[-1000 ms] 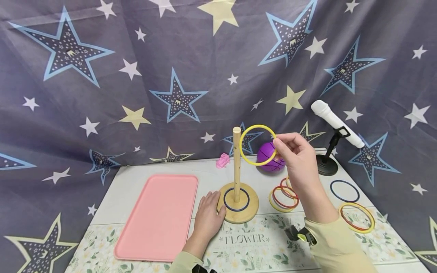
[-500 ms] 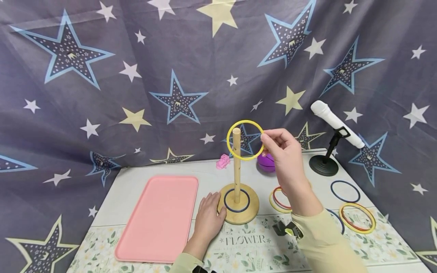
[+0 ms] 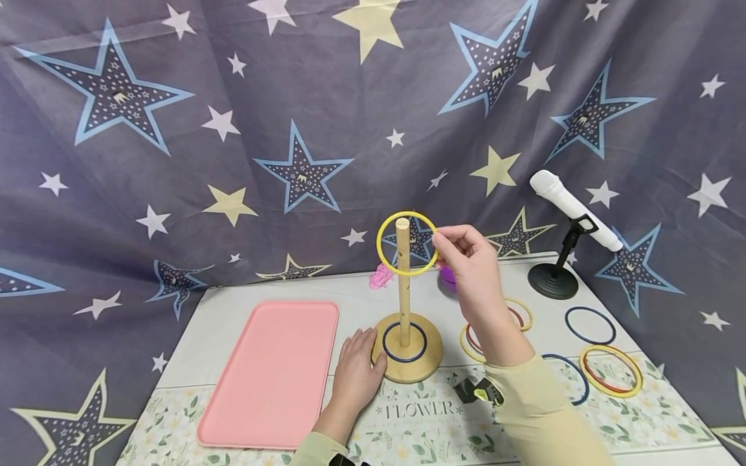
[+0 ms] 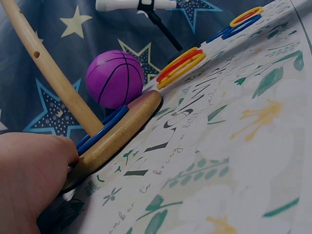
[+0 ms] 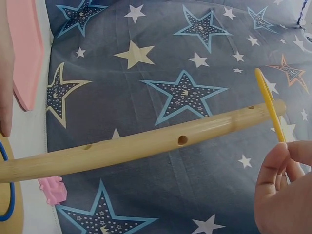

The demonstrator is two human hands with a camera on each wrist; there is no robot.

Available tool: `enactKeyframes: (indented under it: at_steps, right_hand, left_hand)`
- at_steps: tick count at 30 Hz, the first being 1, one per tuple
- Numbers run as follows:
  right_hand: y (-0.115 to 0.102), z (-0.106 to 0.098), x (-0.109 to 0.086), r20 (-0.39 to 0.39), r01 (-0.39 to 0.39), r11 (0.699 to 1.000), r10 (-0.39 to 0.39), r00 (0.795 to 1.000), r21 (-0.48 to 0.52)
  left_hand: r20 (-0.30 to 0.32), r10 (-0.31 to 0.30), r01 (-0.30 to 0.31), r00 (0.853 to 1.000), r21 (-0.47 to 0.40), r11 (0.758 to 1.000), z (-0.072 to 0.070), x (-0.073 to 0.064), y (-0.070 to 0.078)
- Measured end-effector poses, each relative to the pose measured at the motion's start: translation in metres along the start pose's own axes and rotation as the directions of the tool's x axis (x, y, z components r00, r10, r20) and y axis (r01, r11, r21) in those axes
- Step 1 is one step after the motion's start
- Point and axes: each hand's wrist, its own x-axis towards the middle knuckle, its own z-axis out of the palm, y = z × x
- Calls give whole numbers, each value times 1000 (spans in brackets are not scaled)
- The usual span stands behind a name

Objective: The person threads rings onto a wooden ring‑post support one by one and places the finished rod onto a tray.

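In the head view, my right hand (image 3: 474,278) pinches a thin yellow ring (image 3: 378,244) between thumb and fingertips, at the top of a wooden post (image 3: 405,298). The right wrist view shows the ring edge-on across the post, just short of its tip; whether it encircles the post I cannot tell. My left hand (image 3: 355,369) rests against the left edge of the round wooden base (image 3: 410,373), fingers extended. Around the foot of the post, a dark blue ring (image 3: 426,343) lies on the base. The left wrist view (image 4: 34,175) hides most of the left fingers.
Left of the stand lies a pink tray (image 3: 271,375). Behind it sit a small pink toy (image 3: 381,277) and a purple ball (image 4: 115,79), partly hidden by my hand in the head view. Several loose rings lie rightward, including a blue ring (image 3: 614,330). A white microphone (image 3: 574,210) stands back right.
My right hand has carried the yellow ring leftward, from beside the post to its top. The left hand has stayed against the base.
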Motion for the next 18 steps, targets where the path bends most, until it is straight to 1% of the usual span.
enactKeyframes:
  at_steps: [6, 13, 18]
  right_hand:
    - [9, 1, -1, -4, -38, 999, 38, 999, 10]
    - [24, -4, -4, -19, -93, 996, 92, 996, -10]
    - [33, -6, -7, -30, -112, 994, 112, 993, -6]
  left_hand:
    - [-3, 4, -4, 1000, -2, 1000, 0, 1, 0]
    - [-3, 5, -5, 1000, 3, 1000, 1, 1, -1]
    - [-3, 8, -8, 1000, 8, 1000, 1, 1, -2]
